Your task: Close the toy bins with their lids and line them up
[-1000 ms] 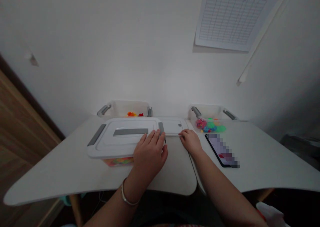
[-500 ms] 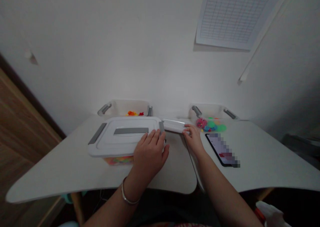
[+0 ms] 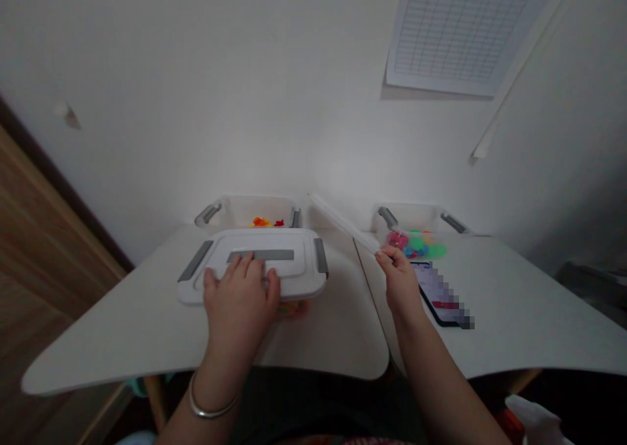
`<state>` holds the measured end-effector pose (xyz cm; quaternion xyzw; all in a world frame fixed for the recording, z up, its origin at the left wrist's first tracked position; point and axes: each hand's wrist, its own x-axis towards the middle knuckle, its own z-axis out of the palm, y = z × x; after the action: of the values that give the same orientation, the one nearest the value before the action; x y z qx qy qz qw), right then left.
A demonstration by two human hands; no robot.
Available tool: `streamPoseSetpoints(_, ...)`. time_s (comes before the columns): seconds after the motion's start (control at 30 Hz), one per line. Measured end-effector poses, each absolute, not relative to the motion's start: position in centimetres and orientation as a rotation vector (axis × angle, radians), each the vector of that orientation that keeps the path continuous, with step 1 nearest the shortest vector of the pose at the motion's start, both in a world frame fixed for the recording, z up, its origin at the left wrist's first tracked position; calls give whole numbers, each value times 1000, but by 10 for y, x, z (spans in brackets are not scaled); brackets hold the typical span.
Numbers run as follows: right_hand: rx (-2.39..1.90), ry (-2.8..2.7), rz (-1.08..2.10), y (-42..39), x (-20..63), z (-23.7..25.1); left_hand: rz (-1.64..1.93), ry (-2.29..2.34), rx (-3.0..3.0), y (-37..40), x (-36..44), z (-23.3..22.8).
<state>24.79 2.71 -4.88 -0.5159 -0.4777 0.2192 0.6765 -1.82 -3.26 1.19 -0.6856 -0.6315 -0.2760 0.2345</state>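
White plastic lid [image 3: 343, 225], thin and tilted up on edge, sits pinched in my right hand [image 3: 400, 281], fingers closed on its near corner, at about 1 o'clock from me. I judge this the lifting step; next it wants a steady carry clear of the bins. My left hand [image 3: 240, 298] lies flat, fingers spread, on the lidded box [image 3: 255, 265] at 11 o'clock. Beyond stand two open bins [image 3: 247, 211] [image 3: 416, 217] of coloured pieces; a phone [image 3: 441, 295] lies on the tabletop [image 3: 333, 327] at 2 o'clock.
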Motion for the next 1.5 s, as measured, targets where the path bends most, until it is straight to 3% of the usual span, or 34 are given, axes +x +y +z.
streamPoseSetpoints(0.2,-1027,-1241,492,4,226,-30,-886,-1428,-2019,-29,-7,-3)
streamPoseSetpoints(0.77,-1103,-1586,-67,-25,243,-13,-1220,-888,-2183,-38,47,-20)
streamPoseSetpoints(1.17,-1046,-1781,-3,-38,228,-16,-1072,-1130,-2080,-38,25,-33)
streamPoseSetpoints(1.5,-1055,-1905,-481,-55,200,-21,-1228,-1199,-2071,-22,-1,-41)
